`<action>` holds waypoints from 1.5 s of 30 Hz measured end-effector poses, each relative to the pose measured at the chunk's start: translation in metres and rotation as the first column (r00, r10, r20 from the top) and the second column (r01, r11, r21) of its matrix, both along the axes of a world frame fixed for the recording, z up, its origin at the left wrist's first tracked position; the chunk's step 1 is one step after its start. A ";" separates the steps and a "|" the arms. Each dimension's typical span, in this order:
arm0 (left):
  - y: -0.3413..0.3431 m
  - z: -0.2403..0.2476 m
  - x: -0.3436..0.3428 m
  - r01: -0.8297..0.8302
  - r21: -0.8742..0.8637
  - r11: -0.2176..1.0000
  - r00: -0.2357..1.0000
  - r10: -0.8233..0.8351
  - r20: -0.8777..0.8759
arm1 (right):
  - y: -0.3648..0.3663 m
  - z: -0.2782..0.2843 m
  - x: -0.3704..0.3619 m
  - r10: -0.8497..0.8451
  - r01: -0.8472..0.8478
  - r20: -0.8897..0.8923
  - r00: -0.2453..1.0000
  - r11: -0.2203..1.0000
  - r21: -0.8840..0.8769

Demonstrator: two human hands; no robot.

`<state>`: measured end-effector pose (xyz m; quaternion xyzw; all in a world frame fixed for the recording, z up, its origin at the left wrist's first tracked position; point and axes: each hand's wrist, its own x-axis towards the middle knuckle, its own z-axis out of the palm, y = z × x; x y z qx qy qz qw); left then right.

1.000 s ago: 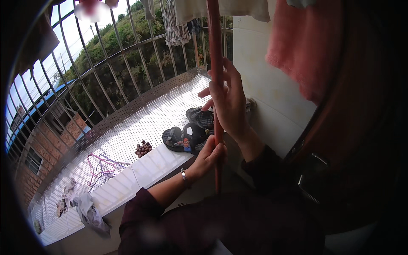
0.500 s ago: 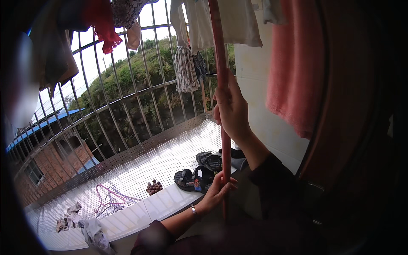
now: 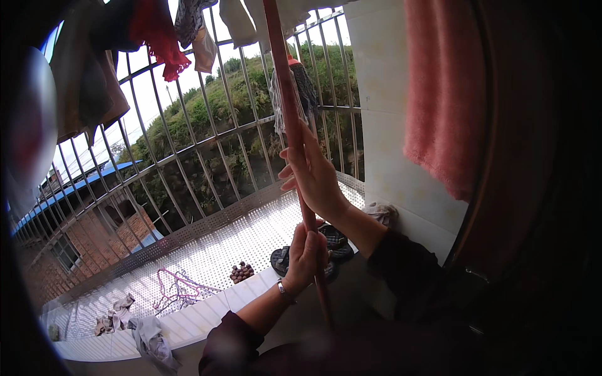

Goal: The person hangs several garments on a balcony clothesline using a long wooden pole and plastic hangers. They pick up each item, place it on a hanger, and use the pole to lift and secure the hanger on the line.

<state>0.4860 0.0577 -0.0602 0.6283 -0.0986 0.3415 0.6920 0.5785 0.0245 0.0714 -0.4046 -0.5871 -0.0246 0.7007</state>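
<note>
A long reddish-brown pole (image 3: pixel 286 88) runs from the top of the view down past both hands, its upper end out of sight and tilted left. My left hand (image 3: pixel 303 257), with a silver band at the wrist, is closed around its lower part. Higher up, my right hand (image 3: pixel 323 185) lies around the pole loosely, fingertips showing past its left side. Beyond the pole hangs a grey string mop head (image 3: pixel 305 91), partly hidden. Pale clothes (image 3: pixel 237 24) hang near the pole's upper part. Dark sandals (image 3: pixel 334 241) rest on the ledge behind my hands.
Metal bars (image 3: pixel 182 150) enclose a perforated ledge (image 3: pixel 213 232). On it lie hangers (image 3: pixel 179 291), a cluster of round brown things (image 3: pixel 241 272) and crumpled cloths (image 3: pixel 152 341). Dark and red clothes (image 3: pixel 157 37) hang upper left; a pink towel (image 3: pixel 442 100) hangs right, by the tiled wall (image 3: pixel 384 138).
The pole's upper part has swung left and now leans. My right hand has moved down and left, its fingers looser; my left hand has risen slightly. The view has shifted a little.
</note>
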 end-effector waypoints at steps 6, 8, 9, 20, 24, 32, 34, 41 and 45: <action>0.016 0.040 0.008 -0.038 0.006 0.999 0.999 0.038 -0.015 | 0.009 -0.001 -0.004 0.034 -0.035 -0.056 0.998 0.999 -0.014; 0.016 0.056 0.012 -0.094 0.043 0.995 0.995 0.095 -0.030 | 0.018 0.013 0.005 0.027 -0.025 -0.041 0.999 0.999 0.042; 0.021 0.058 0.012 -0.093 0.071 0.993 0.995 0.094 -0.020 | 0.023 0.019 0.006 0.018 -0.016 -0.044 0.999 0.998 0.067; 0.012 0.064 0.012 -0.164 0.005 0.986 0.986 0.164 -0.018 | 0.059 0.090 0.020 0.083 -0.083 -0.021 0.996 0.997 0.007; 0.013 0.084 0.021 -0.160 -0.056 0.986 0.986 0.163 0.047 | 0.065 0.099 0.029 0.076 -0.076 0.028 0.997 0.997 0.017; 0.051 0.091 0.031 -0.209 -0.023 0.978 0.970 0.211 0.118 | 0.065 0.081 0.018 0.230 -0.232 -0.026 0.973 0.966 -0.113; 0.053 0.107 0.028 -0.230 0.013 0.973 0.970 0.228 0.082 | 0.068 0.083 0.016 0.194 -0.192 -0.004 0.981 0.970 -0.149; 0.057 0.136 0.033 -0.202 -0.028 0.979 0.972 0.203 0.117 | 0.113 0.095 0.038 -0.035 0.024 0.140 0.990 0.997 0.079; 0.067 0.126 0.036 -0.227 -0.043 0.973 0.969 0.230 0.092 | 0.115 0.086 0.038 0.093 -0.098 0.078 0.993 0.994 0.052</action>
